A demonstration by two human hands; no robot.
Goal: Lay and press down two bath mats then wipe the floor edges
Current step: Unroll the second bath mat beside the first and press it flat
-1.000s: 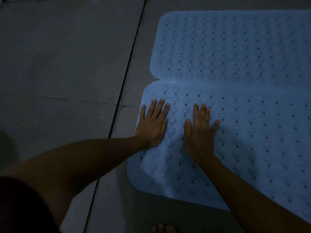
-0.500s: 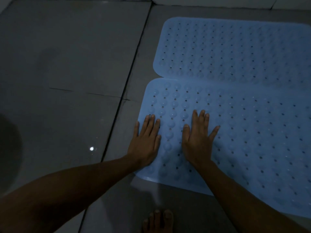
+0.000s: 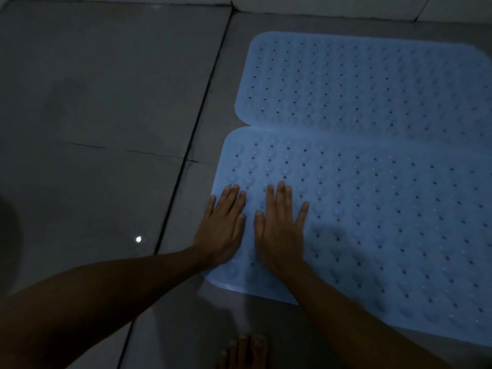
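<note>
Two light blue perforated bath mats lie flat side by side on the dark tiled floor. The near mat (image 3: 372,222) touches the far mat (image 3: 359,83) along their long edges. My left hand (image 3: 223,225) lies flat with straight fingers on the near mat's left end, its little finger at the mat's edge. My right hand (image 3: 279,227) presses flat right beside it, fingers slightly spread. Both palms are down and hold nothing.
Grey floor tiles (image 3: 93,115) spread to the left, with a dark grout line (image 3: 186,155) running diagonally past the mats. A pale wall base (image 3: 319,6) runs along the top. My bare toes (image 3: 247,350) stand just below the near mat.
Both hands have slid toward me along the near mat's left end, staying flat. The view has tilted up, showing the wall base and more of my foot.
</note>
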